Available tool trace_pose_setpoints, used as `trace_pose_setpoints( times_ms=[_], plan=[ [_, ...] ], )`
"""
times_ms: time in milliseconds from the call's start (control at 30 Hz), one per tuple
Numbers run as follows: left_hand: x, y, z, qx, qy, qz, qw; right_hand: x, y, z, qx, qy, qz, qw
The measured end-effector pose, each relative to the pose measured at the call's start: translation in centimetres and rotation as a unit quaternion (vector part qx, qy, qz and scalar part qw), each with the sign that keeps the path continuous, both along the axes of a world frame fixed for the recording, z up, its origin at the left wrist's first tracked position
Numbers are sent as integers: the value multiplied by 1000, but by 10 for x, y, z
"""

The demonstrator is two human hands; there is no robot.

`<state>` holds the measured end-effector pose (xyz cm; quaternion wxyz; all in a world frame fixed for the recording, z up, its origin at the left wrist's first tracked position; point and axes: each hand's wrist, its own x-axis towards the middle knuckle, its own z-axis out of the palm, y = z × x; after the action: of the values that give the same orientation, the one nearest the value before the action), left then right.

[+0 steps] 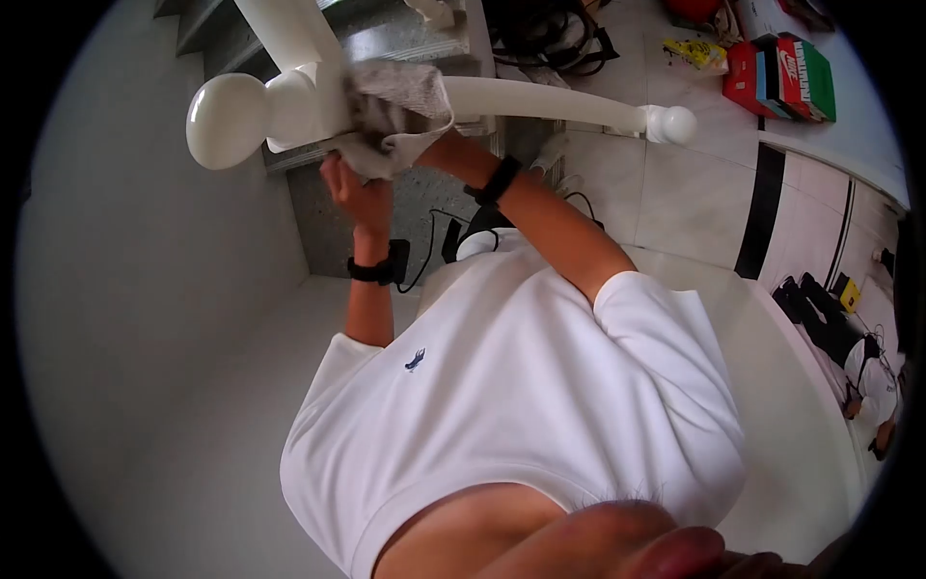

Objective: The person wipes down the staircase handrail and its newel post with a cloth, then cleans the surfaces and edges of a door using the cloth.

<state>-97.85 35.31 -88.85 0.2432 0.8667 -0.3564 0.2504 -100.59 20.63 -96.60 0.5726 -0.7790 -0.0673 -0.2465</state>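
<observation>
A crumpled grey-white cloth (410, 92) is draped against a white stair post (313, 101), beside its rounded knob (227, 121). My left hand (359, 193) is closed at the cloth's lower edge, just under the post. From the right, my right hand (439, 147) reaches into the cloth, pressing it to the post; its fingers are mostly covered by the folds. A white curved handrail (540, 99) runs rightward from behind the cloth to a smaller ball end (675, 124). Both wrists wear black bands.
Grey stone steps (386, 39) lie behind the post, and a grey wall (145, 241) stands at left. Dark coiled cables (555, 39) sit on the tiled floor. A red and green shoe box (781, 79) and a yellow bag (696, 56) are at upper right. Another person (849, 352) appears far right.
</observation>
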Motion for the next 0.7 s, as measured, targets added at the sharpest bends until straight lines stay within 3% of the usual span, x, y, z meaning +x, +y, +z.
trace_pose_setpoints(
  times_ms=[67, 133, 200, 267, 367, 433, 467, 500, 533, 600, 633, 700],
  plan=[
    [-1, 3, -29, 38, 8, -23, 999, -35, -13, -10, 72, 112, 37, 990],
    [-3, -1, -49, 20, 24, 27, 999, -42, -10, -31, 125, 180, 46, 975],
    [-11, -14, -57, 9, 40, 26, 999, -34, 11, -83, 153, 134, -64, 977],
    [-18, -16, -60, 4, 68, 28, 997, -39, -2, -65, 171, 129, -32, 976],
    [-13, -19, -72, -14, 34, 10, 999, -51, -18, -73, 105, 185, -9, 977],
    [-8, -18, -80, 126, 28, -79, 988, -67, -35, -78, 45, 227, -52, 971],
    [-4, -28, -84, 129, 28, -78, 988, -74, -41, -91, -7, 230, -86, 969],
    [-3, -53, -77, 174, 70, -94, 978, -79, -44, -124, -101, 192, -143, 966],
    [-5, -74, -74, 220, 113, -111, 963, -82, -57, -130, -96, 196, -144, 965],
    [-7, -101, -80, 238, 100, -146, 955, -90, -89, -124, -157, 294, -188, 924],
    [-8, -116, -87, 250, 82, -178, 948, -98, -101, -120, -158, 297, -190, 922],
    [-15, -143, -108, 313, 94, -194, 925, -114, -116, -114, -293, 243, -290, 878]
  ],
)
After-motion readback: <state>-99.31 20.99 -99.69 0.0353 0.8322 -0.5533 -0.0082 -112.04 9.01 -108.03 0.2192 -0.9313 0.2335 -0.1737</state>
